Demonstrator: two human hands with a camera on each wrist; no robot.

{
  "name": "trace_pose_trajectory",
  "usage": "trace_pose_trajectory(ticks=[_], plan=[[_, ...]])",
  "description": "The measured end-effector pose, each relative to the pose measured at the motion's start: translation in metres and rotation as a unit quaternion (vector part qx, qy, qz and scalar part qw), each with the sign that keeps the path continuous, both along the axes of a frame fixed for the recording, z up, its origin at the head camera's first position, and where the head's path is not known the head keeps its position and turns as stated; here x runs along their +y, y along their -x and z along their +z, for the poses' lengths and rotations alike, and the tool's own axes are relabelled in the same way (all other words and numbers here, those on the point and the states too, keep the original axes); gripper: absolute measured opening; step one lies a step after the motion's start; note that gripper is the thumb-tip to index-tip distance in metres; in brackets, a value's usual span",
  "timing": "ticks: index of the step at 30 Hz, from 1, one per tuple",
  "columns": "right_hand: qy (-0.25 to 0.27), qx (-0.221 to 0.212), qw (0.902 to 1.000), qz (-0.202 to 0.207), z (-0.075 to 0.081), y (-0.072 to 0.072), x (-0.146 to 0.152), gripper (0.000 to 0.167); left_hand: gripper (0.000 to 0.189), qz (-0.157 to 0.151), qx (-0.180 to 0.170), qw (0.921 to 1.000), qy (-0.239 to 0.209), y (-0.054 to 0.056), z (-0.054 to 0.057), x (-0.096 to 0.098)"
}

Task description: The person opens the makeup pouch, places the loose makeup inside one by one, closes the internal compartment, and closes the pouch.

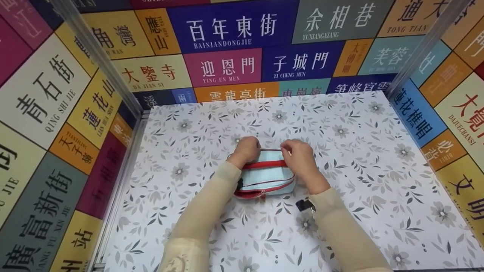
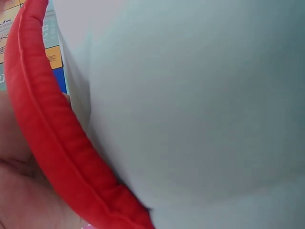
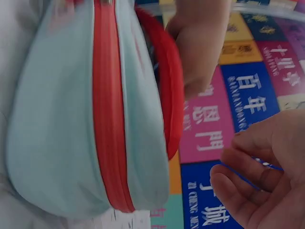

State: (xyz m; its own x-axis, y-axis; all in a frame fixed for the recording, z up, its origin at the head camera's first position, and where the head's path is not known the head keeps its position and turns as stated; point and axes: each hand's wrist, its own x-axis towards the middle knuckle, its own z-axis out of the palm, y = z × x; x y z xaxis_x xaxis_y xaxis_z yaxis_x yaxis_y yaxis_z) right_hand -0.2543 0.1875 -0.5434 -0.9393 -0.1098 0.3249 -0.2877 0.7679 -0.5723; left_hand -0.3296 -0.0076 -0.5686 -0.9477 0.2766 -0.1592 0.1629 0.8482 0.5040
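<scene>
A small light blue bag (image 1: 266,175) with red trim lies on the patterned table. Its red carry handle (image 1: 264,164) arches across the top, and a red zipper (image 3: 112,109) runs along its side. My left hand (image 1: 247,151) is at the far left edge of the bag, fingers curled inward; in the left wrist view it is partly hidden behind the handle. I cannot tell whether it pinches the fabric. My right hand (image 1: 300,156) is by the far right corner. In the right wrist view its fingers (image 3: 228,191) are loosely bent, apart from the bag, with nothing held.
The table (image 1: 181,211) has a white cover with grey flowers and leaves. Coloured sign panels (image 1: 230,26) line the walls at the back and both sides. Metal posts (image 1: 102,56) stand at the back corners. A black clip (image 1: 303,205) hangs by the right sleeve.
</scene>
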Motion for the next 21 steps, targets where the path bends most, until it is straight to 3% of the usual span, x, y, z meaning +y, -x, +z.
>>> trace_pose_trajectory(ticks=[4, 8, 14, 21], plan=[[-0.036, -0.051, 0.9976, 0.031, -0.005, 0.031, 0.003, 0.021, 0.016, 0.003, 0.001, 1.0, -0.006, -0.002, 0.001, -0.002], [-0.067, -0.115, 0.9896, 0.056, -0.014, 0.048, 0.005, 0.029, 0.015, -0.002, 0.006, 0.9999, -0.013, -0.003, 0.001, -0.003], [-0.068, -0.15, 0.9826, 0.087, -0.029, 0.061, 0.004, 0.031, 0.015, -0.015, 0.021, 0.9996, -0.011, -0.003, 0.003, -0.006], [-0.045, -0.156, 0.9788, 0.125, -0.045, 0.065, -0.004, 0.026, 0.017, -0.034, 0.023, 0.9989, -0.021, -0.008, 0.004, -0.011]])
